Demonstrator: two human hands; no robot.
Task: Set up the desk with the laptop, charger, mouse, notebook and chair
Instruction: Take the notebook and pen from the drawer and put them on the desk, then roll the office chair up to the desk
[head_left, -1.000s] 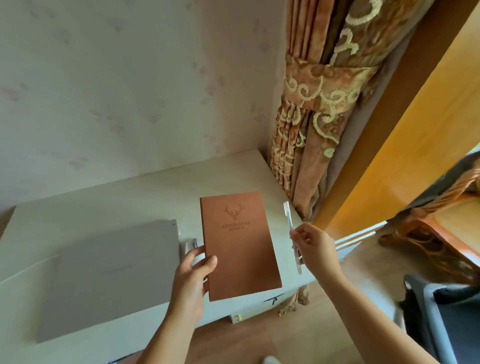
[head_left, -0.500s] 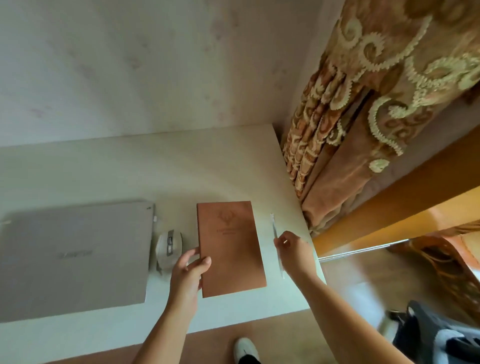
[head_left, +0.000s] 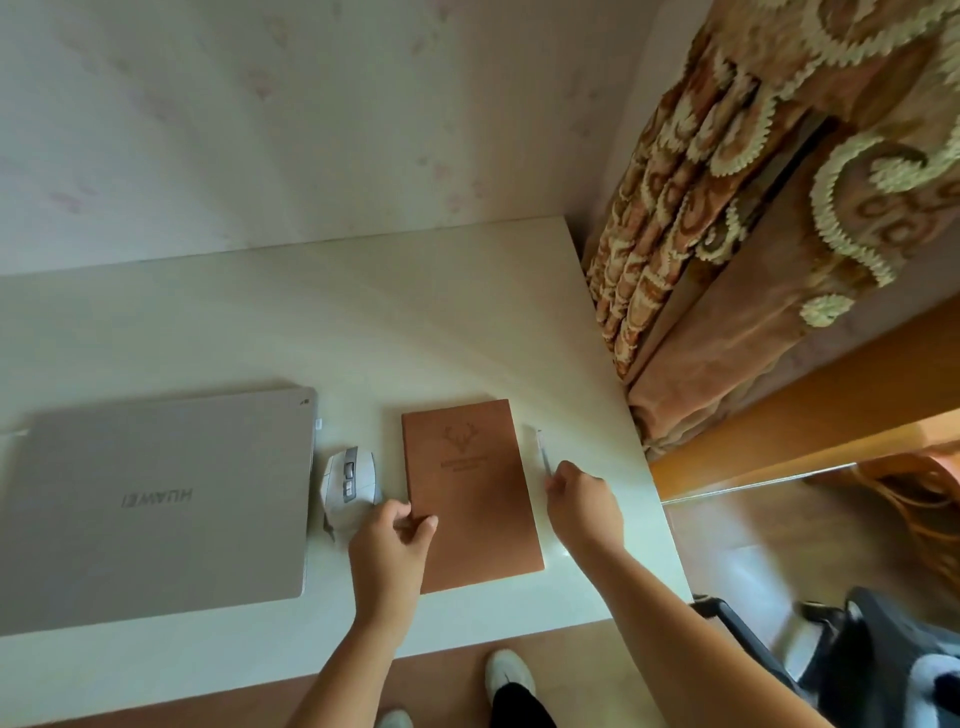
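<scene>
Head view: your left hand (head_left: 389, 551) pinching the left edge of the brown notebook (head_left: 470, 488) flat on the counter (head_left: 363, 332), mouse (head_left: 348, 486) just left of those fingers, closed laptop (head_left: 156, 504) farther left, your right hand (head_left: 584, 504) gripping a pen (head_left: 543, 454) beside the notebook's right edge.

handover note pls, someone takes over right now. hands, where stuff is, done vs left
Left hand: grips the left edge of the brown leather-look notebook, which lies flat on the white desk.
Right hand: pinches a clear slim pen just right of the notebook.
Closed silver laptop sits at desk left; white mouse between laptop and notebook.
Done: laptop, mouse, notebook on the desk.
Left: release notebook and pen, charger (not in view), open the laptop if wanted, pull in the dark chair at lower right.
</scene>
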